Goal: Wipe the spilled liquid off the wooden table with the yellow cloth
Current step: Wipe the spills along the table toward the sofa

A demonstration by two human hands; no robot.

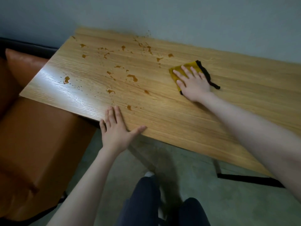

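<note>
Grey wall behind, greenish floor below, and a long wooden counter (179,115) pushed up against that wall, with an orange-brown seat (32,136) tucked at its left end. Only the head view to go on.

Looks to me like the wiping is barely started. The right hand (193,85) lies flat on the yellow cloth (192,66), fingers (185,70) straight and spread, pressing it down rather than gripping it. The cloth is a small folded pad with a black edge trailing off to the right, sitting on the counter just right of the mess. The left hand (115,128) rests palm-down on the near edge, fingers apart, holding nothing, probably just bracing.

The spilled liquid (132,77) is amber-brown, scattered in lots of small puddles and drops across the left and middle of the counter, a few right up by the wall. Basically all of it is untouched.

Next move, I'd guess: slide the cloth left through the nearest drops, keeping pressure on it.
</note>
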